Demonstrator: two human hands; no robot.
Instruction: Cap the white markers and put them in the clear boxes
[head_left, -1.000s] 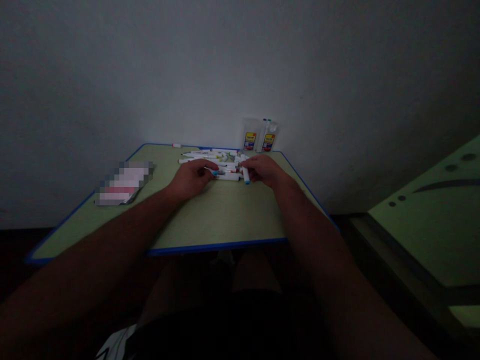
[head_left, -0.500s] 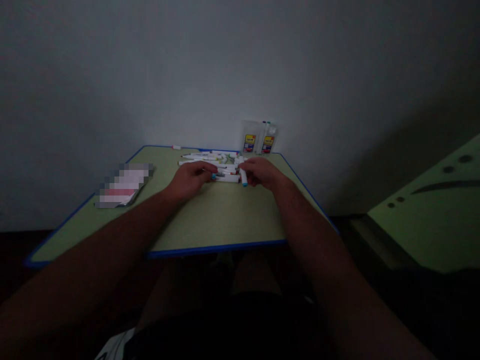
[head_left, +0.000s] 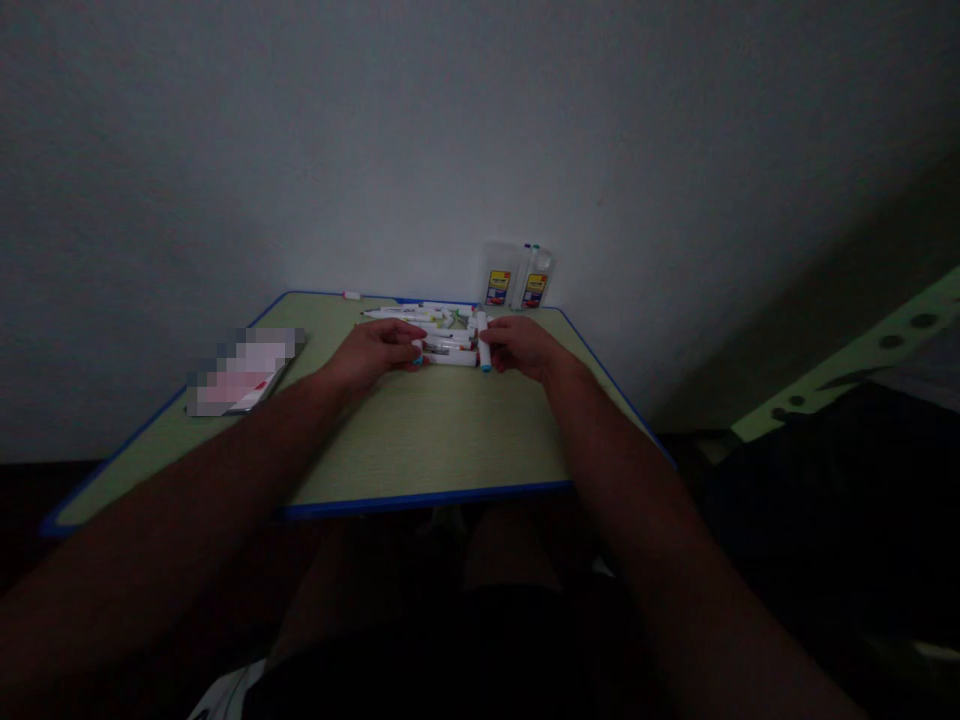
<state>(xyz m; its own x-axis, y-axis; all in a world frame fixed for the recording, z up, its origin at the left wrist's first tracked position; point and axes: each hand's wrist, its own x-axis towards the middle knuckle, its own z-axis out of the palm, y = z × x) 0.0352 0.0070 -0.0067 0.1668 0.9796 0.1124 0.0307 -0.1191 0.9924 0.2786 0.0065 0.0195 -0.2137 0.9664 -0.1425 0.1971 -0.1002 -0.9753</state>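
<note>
My right hand (head_left: 521,345) pinches a white marker (head_left: 484,345) near its upper part; the marker tilts toward me, its blue end lowest. To the left, my left hand (head_left: 371,352) has closed its thumb and fingers on a short white piece with a blue end, which looks like a marker cap (head_left: 418,352). Between and behind both hands lies a loose pile of white markers (head_left: 452,357) with variously coloured ends. Part of the pile is hidden by my fingers.
Two clear plastic cases (head_left: 498,285) with yellow labels stand against the wall, a few markers upright in the right one. A blurred-out flat item (head_left: 247,372) lies at the table's left. The table (head_left: 420,440) has a blue edge. Dark cloth (head_left: 817,480) is at far right.
My left hand has shifted slightly left with the blue-ended piece turned more upright. My right hand and its marker have barely moved. Dark cloth now covers more of the green panel at right.
</note>
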